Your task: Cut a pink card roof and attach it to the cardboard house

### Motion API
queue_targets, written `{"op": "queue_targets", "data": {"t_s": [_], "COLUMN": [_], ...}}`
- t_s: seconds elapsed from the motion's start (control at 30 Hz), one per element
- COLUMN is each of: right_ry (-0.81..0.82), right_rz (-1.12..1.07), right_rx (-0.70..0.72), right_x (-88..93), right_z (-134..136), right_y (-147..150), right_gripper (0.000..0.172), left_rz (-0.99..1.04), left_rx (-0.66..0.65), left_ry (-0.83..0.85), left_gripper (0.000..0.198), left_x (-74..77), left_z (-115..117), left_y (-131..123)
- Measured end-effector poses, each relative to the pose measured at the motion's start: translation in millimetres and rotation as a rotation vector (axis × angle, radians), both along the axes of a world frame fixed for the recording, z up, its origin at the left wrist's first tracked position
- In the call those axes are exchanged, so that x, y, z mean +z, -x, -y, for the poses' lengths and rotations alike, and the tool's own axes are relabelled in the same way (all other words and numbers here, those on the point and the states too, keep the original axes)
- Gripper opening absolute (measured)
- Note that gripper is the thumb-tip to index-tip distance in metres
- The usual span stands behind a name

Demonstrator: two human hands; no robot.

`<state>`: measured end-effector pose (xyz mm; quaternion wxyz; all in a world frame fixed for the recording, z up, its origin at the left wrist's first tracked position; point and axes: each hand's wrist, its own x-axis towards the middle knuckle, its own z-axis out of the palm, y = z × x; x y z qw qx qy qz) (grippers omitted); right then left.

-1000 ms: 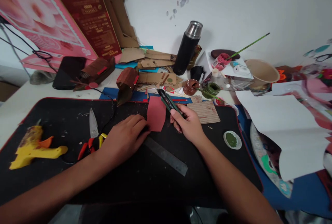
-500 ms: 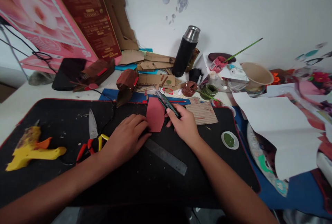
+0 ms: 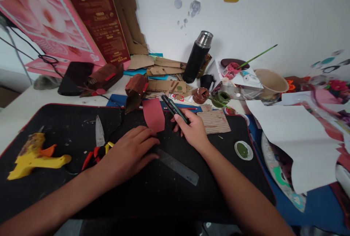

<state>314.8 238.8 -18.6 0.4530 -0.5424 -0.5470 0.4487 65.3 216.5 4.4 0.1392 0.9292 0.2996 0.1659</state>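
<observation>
My right hand [image 3: 193,130] is closed around a dark green utility knife [image 3: 174,108], which points up and to the left. A piece of red paper [image 3: 154,115] lies tilted on the black mat, left of the knife. My left hand [image 3: 135,147] rests palm down just below the paper, fingers stretched out and thumb apart. Its fingertips are at the paper's lower edge; whether they touch it I cannot tell. Beside the left thumb lies a ruler-like flat strip [image 3: 179,166], its left end partly hidden under that hand.
Scissors [image 3: 100,134] and a yellow glue gun [image 3: 38,155] lie at the left. Corrugated cardboard [image 3: 213,121] and a dish of green paint [image 3: 243,150] are at the right. Behind stand a black thermos [image 3: 197,57], paint jars [image 3: 221,99] and brown paper models [image 3: 136,88].
The red paper has shifted left and turned, moving away from the knife. My left hand's fingers have spread a little. My right hand keeps the knife in nearly the same place.
</observation>
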Motion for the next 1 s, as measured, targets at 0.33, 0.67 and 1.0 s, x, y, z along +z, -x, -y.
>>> {"op": "queue_targets", "data": {"t_s": [0.33, 0.67, 1.0], "right_ry": [0.015, 0.015, -0.026], "right_rz": [-0.003, 0.027, 0.077], "right_rx": [-0.019, -0.017, 0.003], "right_x": [4.4, 4.8, 5.1], "right_z": [10.1, 14.2, 15.9], "right_y": [-4.5, -6.5, -6.5], "right_gripper": [0.033, 0.037, 0.031], "left_rz": [-0.159, -0.345, -0.403], "left_rx": [-0.180, -0.297, -0.378], "left_ry": [-0.099, -0.302, -0.492], "left_gripper": [0.035, 0.039, 0.038], "left_x": [-3.3, 6.5, 10.4], "left_z": [9.4, 6.1, 18.3], "left_y": [6.0, 3.9, -7.4]}}
